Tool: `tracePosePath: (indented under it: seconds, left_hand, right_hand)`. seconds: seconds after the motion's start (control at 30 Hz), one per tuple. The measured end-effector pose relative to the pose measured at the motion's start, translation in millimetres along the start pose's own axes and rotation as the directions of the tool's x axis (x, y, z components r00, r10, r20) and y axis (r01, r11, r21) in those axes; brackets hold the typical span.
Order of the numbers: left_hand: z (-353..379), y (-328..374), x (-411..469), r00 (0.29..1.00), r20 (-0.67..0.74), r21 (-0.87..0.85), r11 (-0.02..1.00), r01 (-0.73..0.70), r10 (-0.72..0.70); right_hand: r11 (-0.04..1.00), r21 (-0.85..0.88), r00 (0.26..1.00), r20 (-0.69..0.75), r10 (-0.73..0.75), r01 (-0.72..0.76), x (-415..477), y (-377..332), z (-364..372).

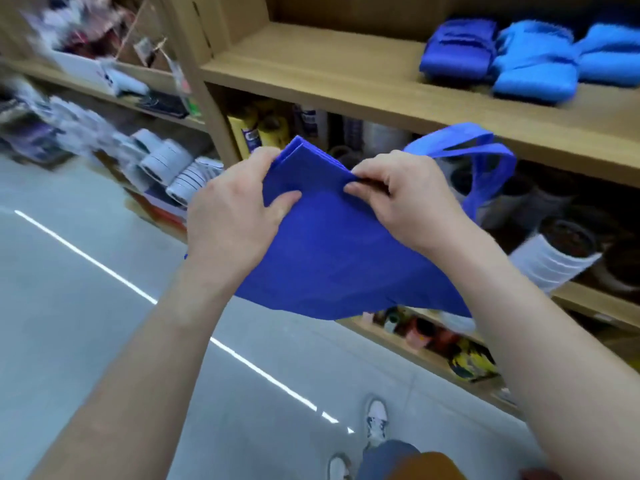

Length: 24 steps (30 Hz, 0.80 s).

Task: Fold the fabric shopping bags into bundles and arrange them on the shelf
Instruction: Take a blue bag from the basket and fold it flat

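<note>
A dark blue fabric shopping bag [332,258] hangs in the air in front of the wooden shelf [311,77], folded lengthwise, its handles [485,161] trailing off to the right. My left hand [235,216] grips the bag's left edge, thumb on top. My right hand [405,199] pinches a fold along the upper edge near the middle. On the shelf at the upper right lie three folded bundles: a dark blue bundle [457,50] and two light blue bundles [533,64] [609,53].
The lower shelves hold rolls of tape [173,168], bottles and pots [561,251]. The left unit carries blurred small goods. Grey floor [69,271] with a bright reflected line lies below; my shoes [375,420] show at the bottom.
</note>
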<state>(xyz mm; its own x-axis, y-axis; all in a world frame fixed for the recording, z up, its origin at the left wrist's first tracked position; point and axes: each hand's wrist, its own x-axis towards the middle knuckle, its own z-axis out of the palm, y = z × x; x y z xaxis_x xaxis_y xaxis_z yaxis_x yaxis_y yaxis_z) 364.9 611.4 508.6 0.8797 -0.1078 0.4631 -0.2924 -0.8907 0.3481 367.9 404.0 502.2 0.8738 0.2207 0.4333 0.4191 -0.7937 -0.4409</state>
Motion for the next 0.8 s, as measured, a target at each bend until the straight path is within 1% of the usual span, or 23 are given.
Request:
tracePosePath:
  seconds: [0.07, 0.1, 0.17, 0.23, 0.33, 0.4, 0.47, 0.57, 0.6, 0.63, 0.67, 0.73, 0.77, 0.8]
  left_hand:
    - [-6.3, -3.6, 16.0, 0.998, -0.053, -0.086, 0.996, 0.027, -0.032]
    - [-8.2, -6.6, 26.1, 0.997, -0.065, -0.165, 0.985, 0.041, -0.052]
    - [-9.5, -16.3, 50.3, 0.993, -0.053, -0.348, 0.934, 0.080, -0.105]
    - [-6.0, -32.9, 79.4, 0.988, -0.067, -0.459, 0.884, 0.092, -0.138]
    - [-0.9, -56.6, 128.0, 0.977, -0.117, -0.558, 0.826, 0.083, -0.178]
    - [2.2, -69.8, 161.4, 0.969, -0.145, -0.635, 0.770, 0.063, -0.199]
    - [4.5, -82.6, 193.5, 0.958, -0.183, -0.677, 0.735, 0.040, -0.220]
    - [12.1, -100.0, 239.3, 0.938, -0.202, -0.712, 0.700, 0.058, -0.283]
    - [15.6, -104.6, 253.7, 0.927, -0.200, -0.731, 0.678, 0.074, -0.317]
    - [19.1, -108.9, 267.7, 0.915, -0.195, -0.753, 0.652, 0.090, -0.352]
    - [22.7, -113.3, 281.4, 0.904, -0.193, -0.774, 0.626, 0.099, -0.382]
    - [32.2, -120.1, 307.2, 0.892, -0.191, -0.798, 0.594, 0.103, -0.410]
    - [38.1, -122.1, 319.1, 0.892, -0.185, -0.801, 0.590, 0.106, -0.412]
    - [44.5, -123.0, 330.7, 0.895, -0.180, -0.802, 0.587, 0.106, -0.408]
  right_hand:
    - [0.996, -0.060, 0.998, 0.004, -0.060, 0.060, 30.2, -7.2, 0.0]
    - [0.995, -0.071, 0.997, 0.001, -0.074, 0.073, 43.9, -8.6, -0.9]
    - [0.991, -0.091, 0.995, -0.024, -0.099, 0.097, 68.3, -4.0, -4.2]
    - [0.983, -0.136, 0.988, -0.070, -0.136, 0.126, 87.6, 7.1, -7.3]
    - [0.976, -0.208, 0.983, -0.152, -0.099, 0.066, 108.7, 31.9, -10.6]
    - [0.978, -0.210, 0.972, -0.231, -0.044, -0.005, 120.5, 51.7, -11.4]
    - [0.980, -0.192, 0.958, -0.288, -0.002, -0.056, 130.6, 67.7, -11.1]
    - [0.961, -0.271, 0.931, -0.362, -0.042, -0.062, 146.3, 82.9, -13.0]
    - [0.962, -0.255, 0.928, -0.373, -0.008, -0.094, 152.1, 86.0, -15.1]
    - [0.969, -0.199, 0.928, -0.367, 0.068, -0.149, 158.8, 88.7, -18.5]
    - [0.967, -0.128, 0.929, -0.330, 0.169, -0.221, 166.7, 90.4, -23.0]
    - [0.932, -0.058, 0.922, -0.183, 0.342, -0.358, 183.1, 96.4, -30.3]
    - [0.921, -0.040, 0.916, -0.135, 0.378, -0.386, 190.4, 98.6, -32.8]
    - [0.920, -0.027, 0.914, -0.137, 0.383, -0.390, 197.9, 100.1, -35.0]
